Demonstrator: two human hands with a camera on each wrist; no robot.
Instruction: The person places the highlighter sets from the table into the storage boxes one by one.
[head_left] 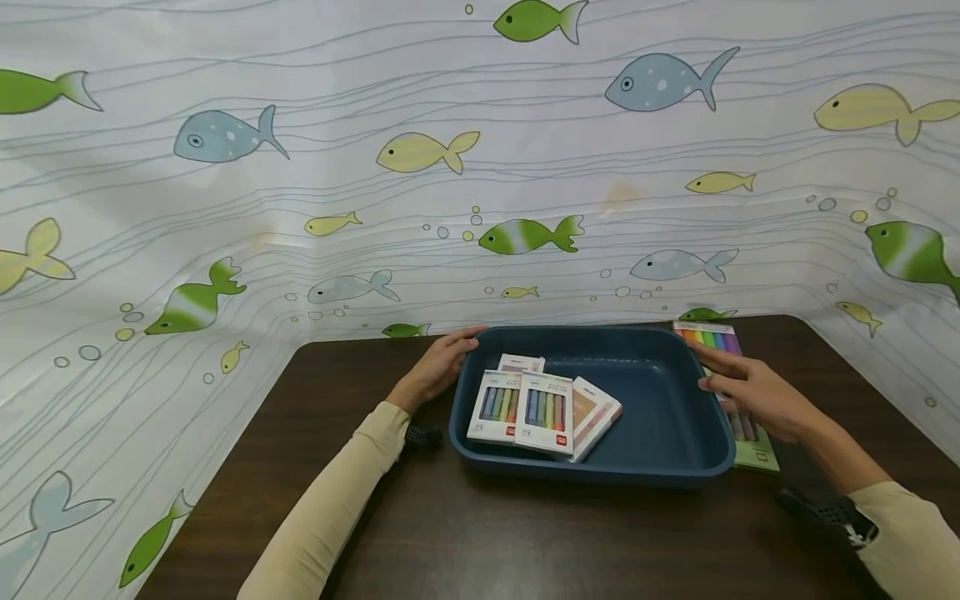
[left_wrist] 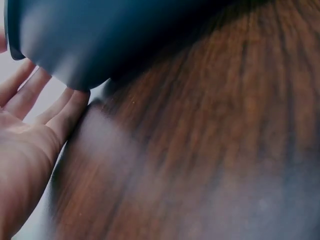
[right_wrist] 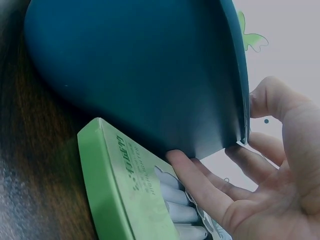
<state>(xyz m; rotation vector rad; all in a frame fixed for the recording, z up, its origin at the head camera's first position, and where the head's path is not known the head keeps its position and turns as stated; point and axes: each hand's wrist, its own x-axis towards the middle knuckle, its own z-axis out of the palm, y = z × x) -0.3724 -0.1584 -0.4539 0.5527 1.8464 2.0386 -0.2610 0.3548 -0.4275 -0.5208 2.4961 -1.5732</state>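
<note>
The left hand (head_left: 437, 367) and right hand (head_left: 761, 398) grip opposite ends of the blue tub (head_left: 652, 417), near the far edge of the wood-grain table (head_left: 525, 542); the left wrist view crops its thumb, so how firm that hold is stays unclear. Even pressure and a level tub should keep the white windowed cartons (head_left: 545, 412) from sliding on its smooth, probably plastic floor. The boxy green highlighter pack (right_wrist: 120, 190) lies just beside its rounded corner.
</note>
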